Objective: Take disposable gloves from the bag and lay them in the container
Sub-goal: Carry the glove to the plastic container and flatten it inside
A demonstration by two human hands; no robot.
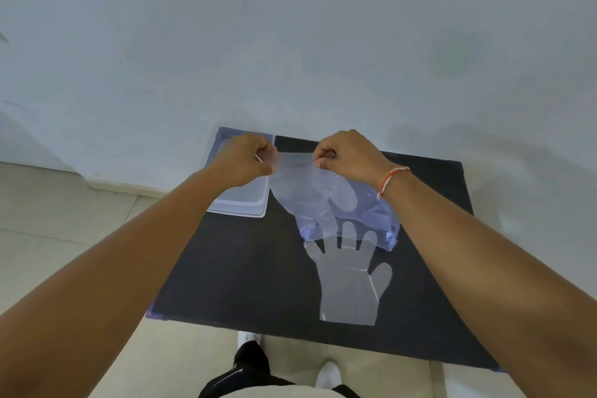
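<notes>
A clear plastic bag (323,194) hangs above the black table (245,268), held by its top edge. My left hand (245,158) pinches the bag's left corner and my right hand (345,155) pinches its right corner. Glove shapes show faintly through the bag. One clear disposable glove (349,281) lies flat on the table below the bag, fingers pointing away from me. The clear plastic container (242,205) sits at the table's far left corner, partly hidden by my left hand.
The table stands against a pale wall (290,42). Beige floor tiles (48,210) lie to the left, and my feet in white shoes (328,375) are just below the table's near edge.
</notes>
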